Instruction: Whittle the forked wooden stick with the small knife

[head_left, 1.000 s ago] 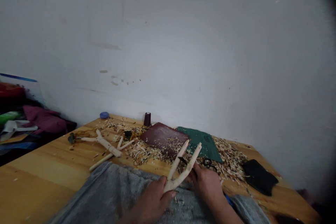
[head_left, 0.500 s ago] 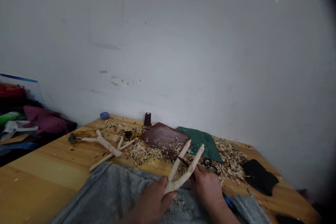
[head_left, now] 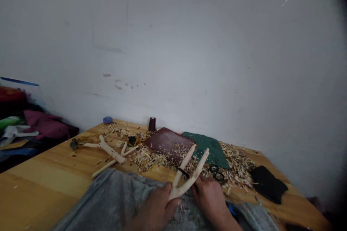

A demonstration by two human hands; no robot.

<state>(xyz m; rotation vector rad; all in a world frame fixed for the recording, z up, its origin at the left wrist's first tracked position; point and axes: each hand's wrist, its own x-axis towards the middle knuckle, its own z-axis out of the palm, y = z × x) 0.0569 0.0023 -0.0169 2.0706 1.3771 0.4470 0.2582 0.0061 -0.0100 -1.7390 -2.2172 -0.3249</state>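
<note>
My left hand (head_left: 155, 205) is closed round the stem of a pale, peeled forked stick (head_left: 196, 173), its two prongs pointing up and away from me. Beside it, my right hand (head_left: 211, 196) is closed on a knife whose thin dark blade (head_left: 183, 172) lies across the left prong; its handle is hidden in my fingers. Grey cloth (head_left: 119, 195) spreads beneath both hands, with wood shavings on it. To the left lie another peeled forked stick (head_left: 108, 148) and a thinner branched stick (head_left: 104, 168).
Wood shavings (head_left: 238, 162) cover much of the wooden table (head_left: 40, 184). A maroon sheet (head_left: 165, 142), a green sheet (head_left: 210, 148), a thread spool (head_left: 152, 124) and a blue round item (head_left: 107, 120) lie near the wall. Black loops (head_left: 216, 173) and a black flat piece (head_left: 268, 184) sit to the right.
My right hand and the knife have moved slightly left and toward me, the blade lower along the left prong. The forked stick has shifted slightly left.
</note>
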